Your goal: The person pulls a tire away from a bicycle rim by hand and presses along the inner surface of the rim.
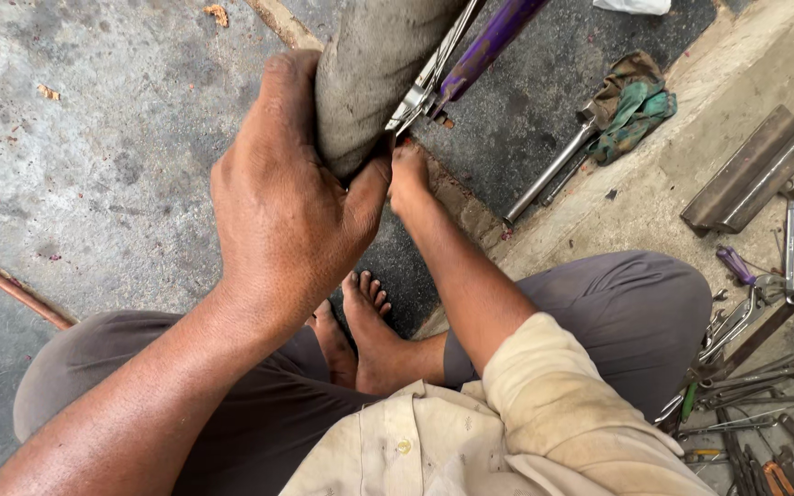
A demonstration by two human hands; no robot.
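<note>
My left hand [282, 197] is wrapped around the lower edge of a dusty grey tyre [365, 69] that comes down from the top of the view. My right hand [408, 174] reaches under the tyre beside it, fingers hidden behind the rubber, close to a metal brake part [415, 101] and a purple frame tube [489, 41]. Whether the right hand grips anything cannot be seen. I sit cross-legged on the ground, with bare feet [369, 321] below the hands.
Several spanners and pliers [746, 386] lie scattered on the concrete at the right. A metal angle bar [755, 170] lies above them. A chrome rod with a green rag [631, 106] rests near the kerb. A rusty pipe [11, 289] crosses the left floor.
</note>
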